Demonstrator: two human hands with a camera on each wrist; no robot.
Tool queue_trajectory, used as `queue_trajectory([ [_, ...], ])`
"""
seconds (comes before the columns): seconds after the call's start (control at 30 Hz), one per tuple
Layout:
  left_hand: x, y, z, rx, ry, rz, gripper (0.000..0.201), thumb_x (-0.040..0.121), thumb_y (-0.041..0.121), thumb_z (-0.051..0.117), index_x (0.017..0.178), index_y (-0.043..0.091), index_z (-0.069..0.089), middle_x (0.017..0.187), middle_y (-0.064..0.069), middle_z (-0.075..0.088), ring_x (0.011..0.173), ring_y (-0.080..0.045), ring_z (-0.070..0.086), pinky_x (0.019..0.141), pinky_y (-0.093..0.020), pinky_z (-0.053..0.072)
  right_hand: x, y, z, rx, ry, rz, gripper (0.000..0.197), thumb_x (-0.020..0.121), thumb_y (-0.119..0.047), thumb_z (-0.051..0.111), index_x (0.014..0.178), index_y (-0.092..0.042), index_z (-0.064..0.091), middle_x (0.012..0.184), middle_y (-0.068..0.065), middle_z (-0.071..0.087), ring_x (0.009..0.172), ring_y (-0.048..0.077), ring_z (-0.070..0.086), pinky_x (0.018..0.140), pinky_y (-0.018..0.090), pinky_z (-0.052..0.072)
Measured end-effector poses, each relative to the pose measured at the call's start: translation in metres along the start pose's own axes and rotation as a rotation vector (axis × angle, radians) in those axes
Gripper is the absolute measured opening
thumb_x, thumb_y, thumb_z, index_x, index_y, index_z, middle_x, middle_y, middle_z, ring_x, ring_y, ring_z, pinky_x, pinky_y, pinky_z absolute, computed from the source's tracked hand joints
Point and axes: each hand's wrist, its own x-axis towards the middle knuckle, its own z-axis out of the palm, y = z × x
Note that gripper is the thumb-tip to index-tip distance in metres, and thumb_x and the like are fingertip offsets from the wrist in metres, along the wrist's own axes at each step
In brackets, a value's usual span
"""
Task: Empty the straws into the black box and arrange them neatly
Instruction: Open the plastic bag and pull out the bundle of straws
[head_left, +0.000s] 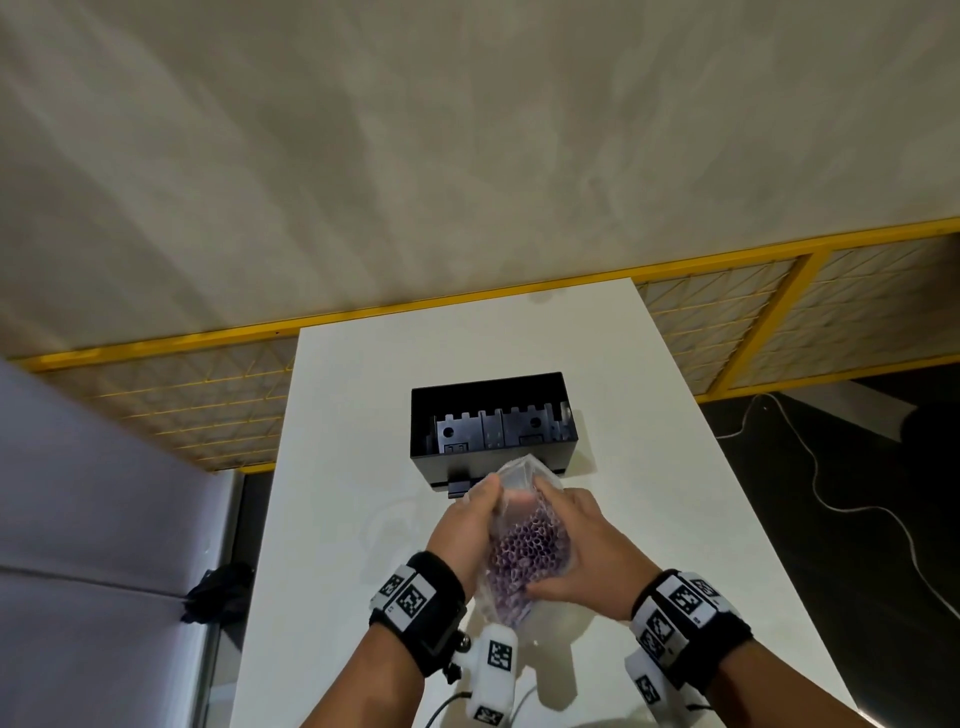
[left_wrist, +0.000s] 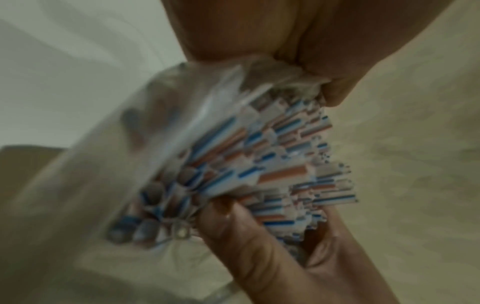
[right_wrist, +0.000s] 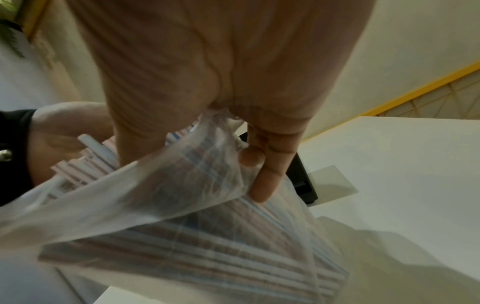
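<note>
A clear plastic bag (head_left: 519, 470) packed with striped straws (head_left: 524, 545) is held upright over the white table (head_left: 353, 415), just in front of the black box (head_left: 493, 415). My left hand (head_left: 467, 519) grips the bag's left side near its open top. From the right, my right hand (head_left: 566, 545) clasps the bundle, thumb low on the plastic. The left wrist view shows red, blue and white straw ends (left_wrist: 285, 164) fanning out of the bag (left_wrist: 130, 144). In the right wrist view my fingers (right_wrist: 265, 174) press the bag (right_wrist: 182, 185) over the straws. The box lies open with no straws in it.
The black box has notched dividers (head_left: 493, 426) along its inner wall and a small tab at its front. A yellow wire fence (head_left: 779, 322) runs behind the table. A cable (head_left: 831, 499) trails on the dark floor at right, and a grey panel (head_left: 93, 493) stands at left.
</note>
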Motion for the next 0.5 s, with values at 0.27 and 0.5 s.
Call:
queue_trajectory([
  [0.27, 0.002, 0.004, -0.009, -0.115, 0.115, -0.025, 0.042, 0.103, 0.044, 0.052, 0.103, 0.007, 0.073, 0.107, -0.019, 0.076, 0.105, -0.038, 0.072, 0.103, -0.056, 0.051, 0.001, 0.001, 0.000, -0.041, 0.105, 0.026, 0.048, 0.075, -0.058, 0.075, 0.116, -0.041, 0.055, 0.110, -0.013, 0.055, 0.098, 0.005, 0.061, 0.085, 0.028, 0.057],
  [0.5, -0.011, -0.011, -0.044, 0.271, 0.321, 0.121, 0.032, 0.094, 0.055, 0.062, 0.098, 0.026, 0.074, 0.097, 0.003, 0.077, 0.099, -0.021, 0.072, 0.089, -0.040, 0.056, 0.000, 0.003, -0.001, -0.018, 0.223, 0.074, 0.027, 0.083, -0.056, 0.074, 0.096, -0.036, 0.060, 0.096, -0.014, 0.058, 0.084, 0.004, 0.061, 0.075, 0.025, 0.054],
])
